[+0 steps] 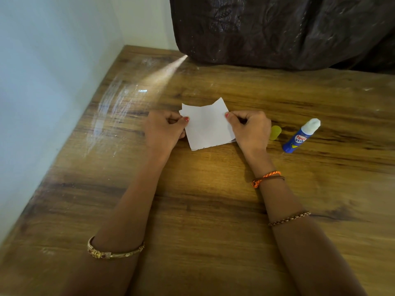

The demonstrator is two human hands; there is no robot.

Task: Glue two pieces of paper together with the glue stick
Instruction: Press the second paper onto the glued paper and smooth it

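Note:
A white piece of paper [206, 124] lies over a second white piece whose edges peek out at the upper left and lower right. My left hand [163, 130] pinches the papers' left edge. At the right edge, my right hand [250, 129] pinches them between thumb and fingers. To the right of that hand, a blue glue stick [299, 137] lies uncapped on the wooden table [213, 199], its white glue tip pointing away from me. Its yellow cap [275, 132] rests between the glue stick and my right hand.
A dark crinkled plastic cover [277, 28] hangs over something at the back of the table. A pale wall [42, 82] runs along the table's left side.

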